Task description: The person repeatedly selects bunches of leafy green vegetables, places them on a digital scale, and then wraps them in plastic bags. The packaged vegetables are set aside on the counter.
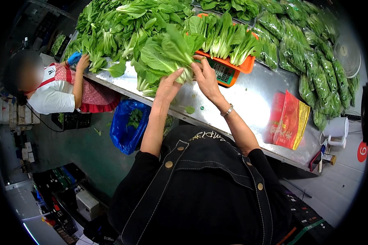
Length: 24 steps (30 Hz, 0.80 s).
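Observation:
Over the near edge of the metal table (241, 104), a bunch of leafy greens with pale stems (163, 53) is tilted with its leaves up and away from me. My left hand (170, 84) is closed round the lower stems. My right hand (205, 76) grips the same bunch from the right, its fingers at the stems. Just beyond my right hand, an orange tray (246, 66) full of similar greens (221, 38) rests on a scale with a dark keypad (223, 74). A large heap of loose greens (106, 20) covers the table's far left.
Clear bags of packed greens (294, 45) are piled at the right, near a fan (347, 57). A red and yellow bag (289, 122) lies on the table. A blue-lined bin (129, 126) stands below. At left, a co-worker (57, 87) handles greens, one hand blue-gloved.

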Tool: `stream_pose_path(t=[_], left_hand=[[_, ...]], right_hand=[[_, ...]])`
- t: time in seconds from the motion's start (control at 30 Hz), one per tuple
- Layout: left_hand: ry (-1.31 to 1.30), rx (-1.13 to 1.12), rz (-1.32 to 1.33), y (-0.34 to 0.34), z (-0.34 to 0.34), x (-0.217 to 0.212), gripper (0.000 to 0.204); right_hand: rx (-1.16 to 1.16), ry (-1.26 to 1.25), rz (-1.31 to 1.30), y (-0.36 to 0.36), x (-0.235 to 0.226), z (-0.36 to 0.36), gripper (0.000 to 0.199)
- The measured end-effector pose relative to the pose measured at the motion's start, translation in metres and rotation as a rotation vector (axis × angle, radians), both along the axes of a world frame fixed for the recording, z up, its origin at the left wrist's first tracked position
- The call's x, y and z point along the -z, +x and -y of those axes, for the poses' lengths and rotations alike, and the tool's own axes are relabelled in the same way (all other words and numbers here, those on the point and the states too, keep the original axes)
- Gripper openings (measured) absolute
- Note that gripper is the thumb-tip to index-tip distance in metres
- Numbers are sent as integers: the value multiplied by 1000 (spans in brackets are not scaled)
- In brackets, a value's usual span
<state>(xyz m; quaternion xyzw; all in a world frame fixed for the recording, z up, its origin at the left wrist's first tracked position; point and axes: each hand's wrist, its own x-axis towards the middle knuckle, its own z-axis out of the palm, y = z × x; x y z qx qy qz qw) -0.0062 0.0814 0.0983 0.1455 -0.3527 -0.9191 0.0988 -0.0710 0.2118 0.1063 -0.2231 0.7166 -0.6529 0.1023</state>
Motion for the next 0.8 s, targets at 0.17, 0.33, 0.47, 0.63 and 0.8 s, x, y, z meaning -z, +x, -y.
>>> stream_pose_path(t=[0.17, 0.33, 0.47, 0.63, 0.8], left_hand=[[148, 21, 53, -3, 8, 16, 39], [-64, 15, 76, 0, -10, 8, 35], [-112, -29, 47, 4, -8, 16, 33], [-1614, -32, -283, -8, 13, 0, 27], [-762, -55, -240, -73, -1, -60, 12]], right_hand=[[153, -56, 31, 2, 7, 6, 30], [272, -7, -109, 10, 9, 15, 27], [264, 24, -155, 24, -10, 20, 25], [349, -83, -486, 15, -23, 32, 22], [505, 28, -923, -39, -58, 13, 19]])
